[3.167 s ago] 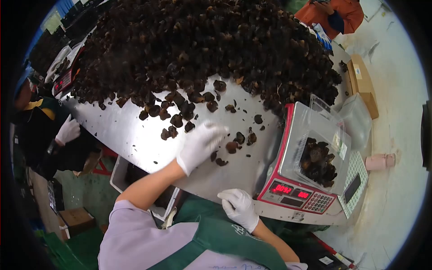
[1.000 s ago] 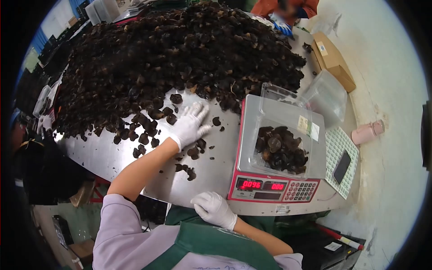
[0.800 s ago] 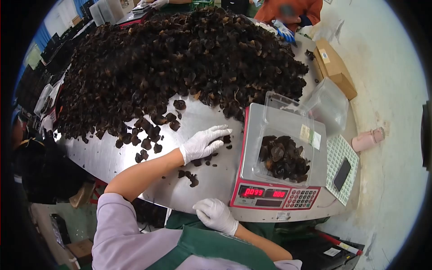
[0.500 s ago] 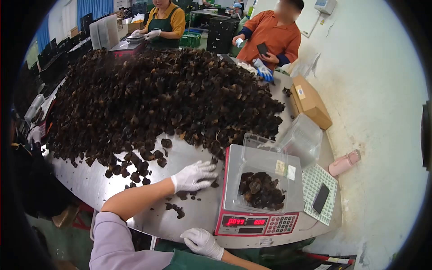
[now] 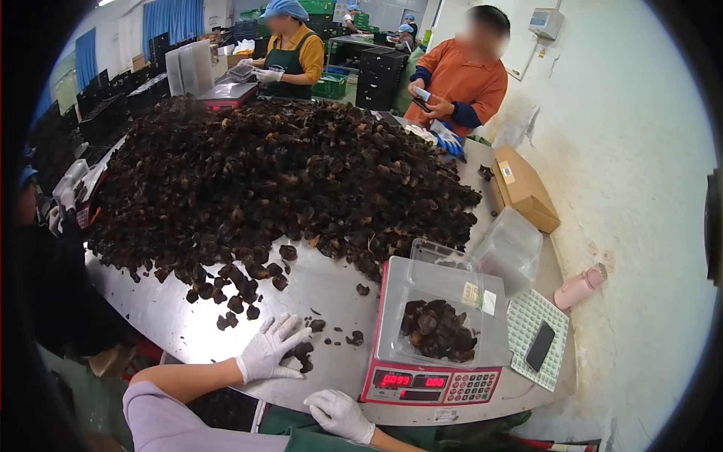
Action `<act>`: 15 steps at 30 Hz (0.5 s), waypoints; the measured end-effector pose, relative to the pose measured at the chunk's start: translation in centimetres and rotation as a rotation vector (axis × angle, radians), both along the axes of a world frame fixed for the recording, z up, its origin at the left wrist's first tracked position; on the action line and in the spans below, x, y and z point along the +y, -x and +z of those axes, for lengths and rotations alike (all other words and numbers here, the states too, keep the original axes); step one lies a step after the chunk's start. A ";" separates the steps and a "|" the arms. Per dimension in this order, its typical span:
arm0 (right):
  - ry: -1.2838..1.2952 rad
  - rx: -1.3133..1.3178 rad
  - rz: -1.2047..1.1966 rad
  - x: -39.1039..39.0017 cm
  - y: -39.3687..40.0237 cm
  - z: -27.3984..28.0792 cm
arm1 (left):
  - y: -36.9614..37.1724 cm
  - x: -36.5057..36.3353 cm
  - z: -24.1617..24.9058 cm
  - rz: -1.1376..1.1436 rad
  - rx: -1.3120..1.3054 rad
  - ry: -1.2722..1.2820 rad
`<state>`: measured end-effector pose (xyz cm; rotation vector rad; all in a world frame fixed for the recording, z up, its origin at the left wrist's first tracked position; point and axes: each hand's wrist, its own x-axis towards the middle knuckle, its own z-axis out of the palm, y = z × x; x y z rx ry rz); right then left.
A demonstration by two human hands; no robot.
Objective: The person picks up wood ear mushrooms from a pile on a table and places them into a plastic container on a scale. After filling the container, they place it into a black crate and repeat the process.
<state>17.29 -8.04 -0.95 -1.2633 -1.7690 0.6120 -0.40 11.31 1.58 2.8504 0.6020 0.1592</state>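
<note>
My left hand [image 5: 269, 349], in a white glove, lies on the metal table [image 5: 199, 329] with its fingers spread, touching a few dark fungus pieces [image 5: 303, 354]. My right hand [image 5: 340, 414], also gloved, rests at the table's front edge, left of the scale, with its fingers curled; whether anything is in them is hidden. The red and grey scale [image 5: 431, 383] reads 0.099 and carries a clear plastic box [image 5: 384, 331] holding dark fungus pieces [image 5: 438, 330]. Behind it spreads a large heap of dark fungus [image 5: 286, 173], with loose pieces at its front.
Empty clear boxes [image 5: 508, 245], a cardboard box [image 5: 523, 188], a pink bottle [image 5: 580, 286] and a phone [image 5: 539, 346] on a pale green tray [image 5: 533, 305] stand at the right. Co-workers [image 5: 290, 56] are at the back and left; another person [image 5: 471, 71] holds small items.
My left hand has moved left and toward the table's front edge, its fingers now spread wider. The camera view has tilted up slightly. The person in orange has brought both hands together.
</note>
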 end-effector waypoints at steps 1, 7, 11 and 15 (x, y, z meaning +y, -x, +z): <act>0.012 -0.004 0.004 0.0 0.0 0.0 | -0.8 -0.1 0.3 0.030 -0.069 0.035; 0.043 -0.049 -0.005 0.1 0.1 -0.5 | -10.2 1.0 0.7 -0.006 -0.373 0.141; 0.020 -0.045 -0.019 0.2 0.0 0.4 | -14.2 2.3 -2.2 -0.211 -0.324 0.047; 0.020 -0.023 -0.024 0.2 -0.1 0.7 | -12.6 1.3 -2.6 -0.134 -0.370 -0.095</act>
